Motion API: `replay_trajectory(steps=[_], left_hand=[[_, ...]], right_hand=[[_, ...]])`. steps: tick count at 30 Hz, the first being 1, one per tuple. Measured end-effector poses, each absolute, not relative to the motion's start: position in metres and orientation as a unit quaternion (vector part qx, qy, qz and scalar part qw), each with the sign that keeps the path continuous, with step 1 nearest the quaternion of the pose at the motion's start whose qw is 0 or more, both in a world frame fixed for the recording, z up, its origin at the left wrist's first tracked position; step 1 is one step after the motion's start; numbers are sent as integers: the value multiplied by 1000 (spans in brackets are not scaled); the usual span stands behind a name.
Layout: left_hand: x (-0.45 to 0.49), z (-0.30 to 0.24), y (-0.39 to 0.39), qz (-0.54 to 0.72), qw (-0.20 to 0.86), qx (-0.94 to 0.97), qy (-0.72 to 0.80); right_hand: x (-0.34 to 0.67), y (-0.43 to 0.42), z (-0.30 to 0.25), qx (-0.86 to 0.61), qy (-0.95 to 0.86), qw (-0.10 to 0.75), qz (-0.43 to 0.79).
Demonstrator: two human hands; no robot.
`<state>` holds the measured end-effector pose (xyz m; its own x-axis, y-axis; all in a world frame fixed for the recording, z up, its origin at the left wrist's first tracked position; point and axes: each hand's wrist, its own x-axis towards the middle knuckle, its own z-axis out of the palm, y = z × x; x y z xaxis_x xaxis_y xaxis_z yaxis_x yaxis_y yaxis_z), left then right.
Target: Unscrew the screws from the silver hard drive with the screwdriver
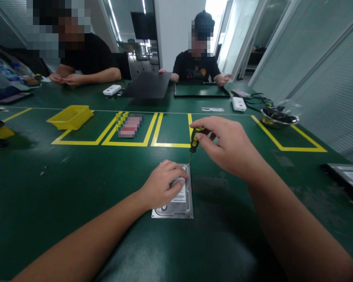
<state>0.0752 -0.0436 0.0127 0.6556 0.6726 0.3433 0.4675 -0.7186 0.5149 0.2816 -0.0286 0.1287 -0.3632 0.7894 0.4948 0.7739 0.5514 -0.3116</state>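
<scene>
Forearms (97, 231) are cropped; splayed left hand (166, 185) partly hides drive (181, 208), right hand (228, 145) grips screwdriver (194, 141).

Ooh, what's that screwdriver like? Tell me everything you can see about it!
The screwdriver has a chunky black handle with yellow patches, plastic by its look, and a thin shaft that looks like metal. It points down, leaning a little, with its tip at the far right corner of the silver hard drive. The right hand grips the handle, partly hiding it. The tip is too small to make out its shape.
</scene>
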Motion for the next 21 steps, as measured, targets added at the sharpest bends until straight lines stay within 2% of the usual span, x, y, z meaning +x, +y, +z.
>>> replay_trajectory(steps=[9, 21], left_hand=[[75, 12, -43, 267, 195, 887, 322], [75, 12, -43, 267, 194, 887, 322]], right_hand=[[285, -30, 135, -466, -835, 290, 32], [280, -25, 129, -492, -826, 273, -44]])
